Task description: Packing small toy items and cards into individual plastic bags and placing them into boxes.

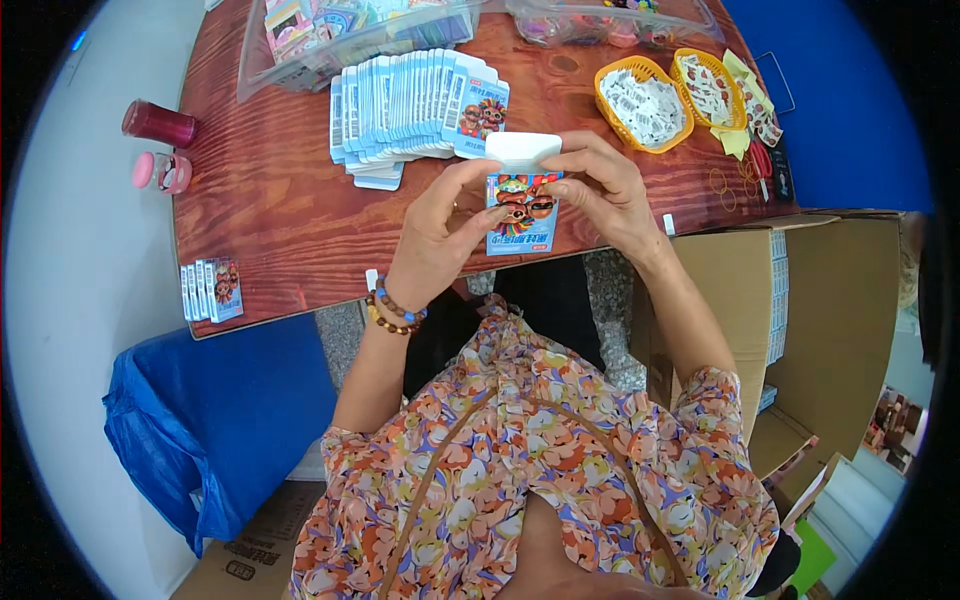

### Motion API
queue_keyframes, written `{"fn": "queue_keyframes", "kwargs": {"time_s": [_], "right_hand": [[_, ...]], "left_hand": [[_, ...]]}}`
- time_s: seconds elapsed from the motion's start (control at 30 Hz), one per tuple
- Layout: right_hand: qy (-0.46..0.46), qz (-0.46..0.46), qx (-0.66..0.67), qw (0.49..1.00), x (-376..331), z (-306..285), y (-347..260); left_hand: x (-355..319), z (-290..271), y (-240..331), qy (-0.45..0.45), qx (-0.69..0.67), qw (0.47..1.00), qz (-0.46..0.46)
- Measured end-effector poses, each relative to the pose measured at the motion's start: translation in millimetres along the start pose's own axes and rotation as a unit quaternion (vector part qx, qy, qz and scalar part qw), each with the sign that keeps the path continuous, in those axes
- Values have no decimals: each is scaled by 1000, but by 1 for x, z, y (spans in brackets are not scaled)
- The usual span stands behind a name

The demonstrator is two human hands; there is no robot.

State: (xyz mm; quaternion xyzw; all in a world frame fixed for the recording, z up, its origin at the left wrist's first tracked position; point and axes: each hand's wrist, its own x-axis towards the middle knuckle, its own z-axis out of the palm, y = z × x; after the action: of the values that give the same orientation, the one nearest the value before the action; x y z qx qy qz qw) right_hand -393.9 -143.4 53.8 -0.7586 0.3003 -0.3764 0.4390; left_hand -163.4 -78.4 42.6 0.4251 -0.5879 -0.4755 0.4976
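Between my two hands, at the table's near edge, is a small light-blue printed card box [522, 215] with its white end flap [524, 148] raised. My left hand [445, 218] pinches the box's left side, thumb across its printed face. On the other side my right hand [608, 195] grips the upper right corner by the flap, thumb and fingers closed. Just beyond my hands lies a long fanned row of flat light-blue boxes [395, 105]. A few more blue boxes [212, 290] rest together at the table's left corner.
Clear plastic bins [350, 50] with packets stand at the back. Two yellow baskets [645, 103] hold small white slips and stickers. Scissors [762, 165] and rubber bands [718, 185] lie far right. Two jars [162, 172] stand left. An open cardboard carton [720, 290] is at my right.
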Motion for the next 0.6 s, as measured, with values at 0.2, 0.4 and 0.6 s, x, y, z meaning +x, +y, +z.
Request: {"fn": "queue_keyframes", "kwargs": {"time_s": [0.2,0.4,0.6], "right_hand": [[0,6,41,999,1,8,-19],[-37,122,158,979,10,2,-18],[-122,185,184,958,16,-4,-19]], "left_hand": [[-11,4,-2,-1,-110,992,-68],[-18,8,9,0,-65,996,-63],[-22,4,1,0,-48,998,-46]]}}
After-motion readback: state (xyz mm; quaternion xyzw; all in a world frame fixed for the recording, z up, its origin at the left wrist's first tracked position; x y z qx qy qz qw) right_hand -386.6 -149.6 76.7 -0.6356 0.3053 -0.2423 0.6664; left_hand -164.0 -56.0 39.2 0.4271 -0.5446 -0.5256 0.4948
